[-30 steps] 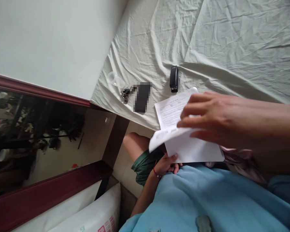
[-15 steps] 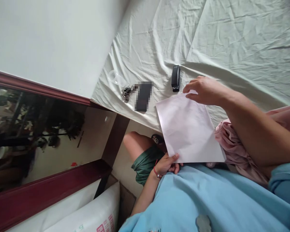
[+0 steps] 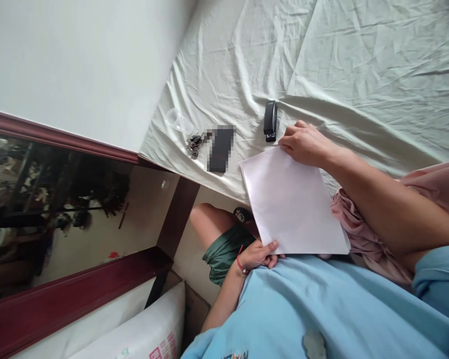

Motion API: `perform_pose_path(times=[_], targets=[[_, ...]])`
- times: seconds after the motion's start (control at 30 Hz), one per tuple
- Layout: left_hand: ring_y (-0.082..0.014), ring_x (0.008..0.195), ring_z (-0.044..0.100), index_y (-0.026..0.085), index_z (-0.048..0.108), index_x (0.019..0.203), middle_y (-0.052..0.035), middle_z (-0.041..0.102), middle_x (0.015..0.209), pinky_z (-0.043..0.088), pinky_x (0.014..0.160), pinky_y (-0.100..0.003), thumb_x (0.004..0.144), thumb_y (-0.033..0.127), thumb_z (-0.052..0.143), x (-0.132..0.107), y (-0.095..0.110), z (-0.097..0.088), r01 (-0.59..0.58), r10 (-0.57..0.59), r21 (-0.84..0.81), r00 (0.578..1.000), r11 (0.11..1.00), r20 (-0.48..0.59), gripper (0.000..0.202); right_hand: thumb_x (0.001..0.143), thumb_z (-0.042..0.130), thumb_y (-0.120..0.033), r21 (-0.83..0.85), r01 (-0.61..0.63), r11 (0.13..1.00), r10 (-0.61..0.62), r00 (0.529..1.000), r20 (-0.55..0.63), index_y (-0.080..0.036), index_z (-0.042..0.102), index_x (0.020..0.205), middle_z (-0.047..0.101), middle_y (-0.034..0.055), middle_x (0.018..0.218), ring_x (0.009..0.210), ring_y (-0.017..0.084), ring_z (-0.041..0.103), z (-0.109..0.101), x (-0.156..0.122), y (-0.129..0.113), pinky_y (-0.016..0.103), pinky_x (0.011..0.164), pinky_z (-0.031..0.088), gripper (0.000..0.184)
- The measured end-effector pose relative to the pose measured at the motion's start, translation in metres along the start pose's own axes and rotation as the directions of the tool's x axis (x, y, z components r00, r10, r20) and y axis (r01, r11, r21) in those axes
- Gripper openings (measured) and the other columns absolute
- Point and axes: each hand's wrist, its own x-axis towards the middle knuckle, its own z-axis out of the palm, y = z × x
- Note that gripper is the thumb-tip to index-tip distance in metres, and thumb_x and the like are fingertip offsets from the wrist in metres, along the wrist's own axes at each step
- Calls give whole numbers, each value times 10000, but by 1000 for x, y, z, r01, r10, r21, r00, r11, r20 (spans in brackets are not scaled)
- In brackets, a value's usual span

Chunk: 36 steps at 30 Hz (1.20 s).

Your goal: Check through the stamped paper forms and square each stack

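Note:
White paper (image 3: 294,204), seemingly a small stack of sheets, lies tilted across my lap and the edge of the sheet-covered surface. My left hand (image 3: 261,254) grips its near left corner, thumb on top and fingers curled beneath. At the far edge, my right hand (image 3: 303,143) is closed with its fingertips pinching the paper. Just beyond that hand a black stapler (image 3: 270,121) rests on the pale green sheet, apart from the paper. Left of the stapler is a dark, blurred-out rectangular object (image 3: 220,148).
A bunch of small metal items (image 3: 195,144), perhaps keys, and a clear plastic cup (image 3: 177,119) lie farther left on the sheet (image 3: 344,55). Pink cloth (image 3: 349,214) is bunched to the right of the paper. A red-brown wooden frame (image 3: 78,286) and a white sack (image 3: 145,324) stand at lower left.
My right hand has come down onto the paper's far edge and its fingers have closed there. The paper's far edge now lies flatter. My left hand keeps its hold.

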Motion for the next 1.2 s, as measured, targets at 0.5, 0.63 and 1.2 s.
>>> perform_pose_path(times=[0.5,0.63,1.2], targets=[[-318,1177,751,186,724,1288,-145,819,1205,596,1085,-445,925,884,641,-6,30,-32,-295,466,416,786,860,-405,791,1028,517,-396,299,108,948,-83,992,-95,-202,830,964,736,131,995,968,292,662,-3,4,13,424,890,498,373],[-223,822,669,217,668,926,-65,723,859,564,812,-352,1066,795,431,-5,48,-32,-223,528,517,625,827,-575,640,1006,558,-536,458,161,874,-100,983,-155,-228,829,939,742,93,1005,911,247,663,-7,3,13,393,862,509,416],[-205,1023,722,213,675,1031,-56,761,1030,598,997,-346,1049,650,665,62,130,-53,-593,658,387,348,706,-668,437,1046,491,-416,263,47,964,-25,996,-85,-224,827,1010,782,107,1088,988,271,652,-18,0,5,410,877,472,388]])
